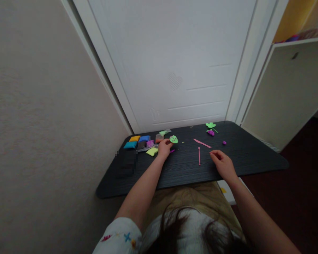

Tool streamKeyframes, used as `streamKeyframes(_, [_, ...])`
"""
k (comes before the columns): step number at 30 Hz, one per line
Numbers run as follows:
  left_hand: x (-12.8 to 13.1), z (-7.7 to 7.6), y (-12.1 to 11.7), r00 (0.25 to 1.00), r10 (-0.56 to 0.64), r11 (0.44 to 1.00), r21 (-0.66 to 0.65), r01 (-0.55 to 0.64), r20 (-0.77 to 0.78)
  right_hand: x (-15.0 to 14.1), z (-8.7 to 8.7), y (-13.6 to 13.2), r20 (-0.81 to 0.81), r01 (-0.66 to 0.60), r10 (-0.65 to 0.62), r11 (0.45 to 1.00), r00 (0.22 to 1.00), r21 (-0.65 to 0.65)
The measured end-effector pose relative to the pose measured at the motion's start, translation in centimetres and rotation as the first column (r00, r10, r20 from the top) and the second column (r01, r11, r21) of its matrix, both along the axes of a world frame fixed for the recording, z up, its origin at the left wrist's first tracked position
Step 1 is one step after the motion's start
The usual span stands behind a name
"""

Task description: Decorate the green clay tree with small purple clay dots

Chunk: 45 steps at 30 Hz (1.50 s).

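Note:
My left hand (164, 149) is over the left middle of the dark table, closed on the edge of a light green clay piece with pink dots (173, 139). A small purple piece (172, 151) lies just beside that hand. Near the front of the table, my right hand (222, 164) has its thumb and fingers drawn together; anything between them is too small or hidden to make out. Left of it lie a pink modelling stick (199, 156) and a pink clay knife (202, 143). A purple clay ball (224, 143) sits beyond the right hand.
Several coloured clay packets, among them a blue one (144, 138) and a yellow one (152, 151), lie at the table's left. A green clay leaf shape (210, 125) and a purple clay cluster (210, 132) are at the back right. A white door (175, 53) stands behind the table (180, 173).

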<state>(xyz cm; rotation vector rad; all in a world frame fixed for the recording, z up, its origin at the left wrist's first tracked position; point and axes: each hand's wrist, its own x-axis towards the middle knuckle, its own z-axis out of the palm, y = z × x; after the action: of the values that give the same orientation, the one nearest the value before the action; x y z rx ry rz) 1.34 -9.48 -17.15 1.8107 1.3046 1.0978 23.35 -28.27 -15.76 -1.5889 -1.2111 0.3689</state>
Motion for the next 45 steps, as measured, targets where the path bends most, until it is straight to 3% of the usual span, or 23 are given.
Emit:
streamKeyframes(14, [-0.5, 1.1, -1.1, 0.991, 0.120, 0.979, 0.156, -0.128, 0.060, -0.1, -0.2, 0.1, -0.007, 0.000, 0.000, 1.000, 1.000, -0.022])
streamKeyframes(25, [-0.7, 0.7, -1.1, 0.990, 0.080, 0.991, 0.101, -0.092, 0.115, -0.1, -0.4, 0.2, -0.003, 0.012, -0.013, 1.000, 1.000, -0.027])
streamKeyframes(35, [-0.4, 0.8, -1.1, 0.997, 0.023, 0.998, 0.052, -0.019, -0.078, -0.1, -0.3, 0.0, -0.008, -0.005, 0.005, 1.000, 1.000, -0.028])
streamKeyframes(45, [-0.1, 0.7, -0.4, 0.947, 0.027, 0.999, 0.051, -0.011, -0.321, -0.2, -0.2, 0.0, 0.001, 0.006, -0.006, 1.000, 1.000, -0.017])
